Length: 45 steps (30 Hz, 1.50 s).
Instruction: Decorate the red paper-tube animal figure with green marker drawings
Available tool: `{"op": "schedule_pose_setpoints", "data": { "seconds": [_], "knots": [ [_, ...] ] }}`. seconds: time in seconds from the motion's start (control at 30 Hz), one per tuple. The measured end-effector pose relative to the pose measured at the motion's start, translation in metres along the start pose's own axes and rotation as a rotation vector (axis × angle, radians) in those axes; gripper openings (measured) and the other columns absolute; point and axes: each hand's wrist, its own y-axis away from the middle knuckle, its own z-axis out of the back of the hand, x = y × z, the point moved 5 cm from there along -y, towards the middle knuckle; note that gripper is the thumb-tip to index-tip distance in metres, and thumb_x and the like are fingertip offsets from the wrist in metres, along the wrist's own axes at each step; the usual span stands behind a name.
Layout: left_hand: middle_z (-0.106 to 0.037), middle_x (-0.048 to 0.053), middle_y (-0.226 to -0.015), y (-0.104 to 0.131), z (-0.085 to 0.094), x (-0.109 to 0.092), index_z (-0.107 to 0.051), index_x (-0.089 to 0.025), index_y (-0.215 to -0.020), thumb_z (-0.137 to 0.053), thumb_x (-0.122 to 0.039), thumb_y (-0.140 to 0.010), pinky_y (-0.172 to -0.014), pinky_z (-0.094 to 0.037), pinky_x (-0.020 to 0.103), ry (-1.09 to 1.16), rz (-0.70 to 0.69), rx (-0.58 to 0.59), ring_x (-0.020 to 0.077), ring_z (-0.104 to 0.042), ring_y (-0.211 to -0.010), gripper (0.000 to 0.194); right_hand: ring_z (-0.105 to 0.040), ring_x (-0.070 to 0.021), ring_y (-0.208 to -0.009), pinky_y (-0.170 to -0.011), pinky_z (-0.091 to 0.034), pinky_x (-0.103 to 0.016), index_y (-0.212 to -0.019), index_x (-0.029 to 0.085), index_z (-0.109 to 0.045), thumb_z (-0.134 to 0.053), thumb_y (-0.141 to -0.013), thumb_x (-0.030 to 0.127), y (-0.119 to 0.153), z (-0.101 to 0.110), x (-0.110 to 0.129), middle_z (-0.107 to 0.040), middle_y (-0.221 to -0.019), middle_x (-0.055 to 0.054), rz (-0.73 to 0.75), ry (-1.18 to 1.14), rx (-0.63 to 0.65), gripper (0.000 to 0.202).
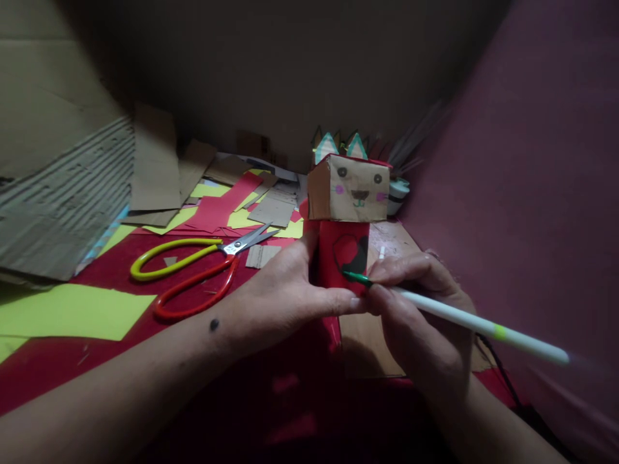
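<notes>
A cardboard box figure (358, 190) stands upright in the middle, its face drawn with eyes, pink cheeks and a nose, a crown (356, 147) of points on top. Its red body (331, 241) carries a dark outlined rounded shape, partly filled in black on the right. My left hand (302, 283) grips this body low down, thumb across the front. Between the fingertips of my right hand (420, 309) is a white marker pen (464, 316) with a green tip end, and that tip touches the lower part of the drawn shape. The left fingers behind the body are hidden.
Scissors (232, 248) with one yellow and one red handle lie left of the figure, blades apart. Beyond are red paper (217, 209) and cardboard scraps (273, 206). Yellow paper (82, 312) lies at left, near large corrugated cardboard (62, 200). A wooden board (367, 348) lies beneath my right hand.
</notes>
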Motion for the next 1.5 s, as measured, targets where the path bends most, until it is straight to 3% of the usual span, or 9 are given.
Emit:
{"op": "schedule_pose_setpoints", "data": {
  "seconds": [0.2,0.53,0.8,1.07,1.37,1.5],
  "knots": [
    [-0.076,-0.002,-0.098,0.0007,-0.0028,-0.0039,-0.069,-0.018,-0.11,-0.084,-0.008,-0.075,-0.078,-0.056,0.02,0.004,-0.03,0.031,0.0167,-0.07,-0.095,0.039,-0.06,-0.0094,-0.054,-0.049,-0.049,-0.02,-0.093,0.027,-0.074,-0.072,-0.089,0.011,-0.0021,-0.0004,0.003,-0.07,-0.071,0.005,-0.001,0.011,0.007,0.016],
    [-0.075,0.002,-0.106,0.0015,-0.0021,-0.0043,-0.064,-0.017,-0.114,-0.084,-0.013,-0.076,-0.081,-0.056,0.026,-0.029,-0.021,0.019,0.0231,-0.071,-0.101,0.043,-0.071,-0.012,-0.063,-0.058,-0.059,-0.021,-0.096,0.027,-0.074,-0.073,-0.09,0.011,-0.0035,-0.003,0.001,-0.075,-0.075,0.004,-0.004,-0.025,-0.002,0.017],
    [-0.074,0.003,-0.109,0.0003,-0.0042,-0.0061,-0.064,-0.018,-0.11,-0.084,-0.011,-0.076,-0.082,-0.056,0.024,-0.012,-0.033,0.03,0.0208,-0.07,-0.101,0.04,-0.068,-0.0087,-0.064,-0.06,-0.056,-0.016,-0.096,0.028,-0.075,-0.076,-0.09,0.013,-0.0025,0.0004,-0.0001,-0.074,-0.079,0.005,-0.03,-0.028,-0.036,0.016],
    [-0.072,-0.002,-0.095,0.0009,-0.0036,-0.0057,-0.065,-0.018,-0.107,-0.084,-0.008,-0.074,-0.078,-0.055,0.023,0.008,-0.018,0.019,0.0198,-0.069,-0.097,0.039,-0.069,-0.0119,-0.061,-0.056,-0.056,-0.021,-0.092,0.027,-0.074,-0.073,-0.089,0.011,-0.0029,-0.0006,0.0039,-0.074,-0.075,0.004,0.001,0.015,0.009,0.016],
    [-0.071,-0.001,-0.093,0.0003,-0.0032,-0.0039,-0.065,-0.019,-0.104,-0.085,-0.01,-0.073,-0.078,-0.056,0.026,0.005,-0.017,0.016,0.0216,-0.07,-0.096,0.038,-0.068,-0.0128,-0.058,-0.052,-0.055,-0.023,-0.092,0.027,-0.074,-0.071,-0.09,0.011,-0.0041,-0.0014,0.0029,-0.075,-0.073,0.003,0.009,0.001,0.008,0.016],
    [-0.073,0.003,-0.104,0.0009,-0.0031,-0.0034,-0.063,-0.017,-0.11,-0.084,-0.015,-0.075,-0.082,-0.057,0.029,-0.019,-0.031,-0.005,0.0247,-0.07,-0.102,0.04,-0.07,-0.0116,-0.063,-0.058,-0.058,-0.021,-0.093,0.027,-0.075,-0.074,-0.089,0.011,-0.005,-0.0018,0.0023,-0.075,-0.076,0.004,-0.017,-0.014,-0.011,0.016]
  ]
}}
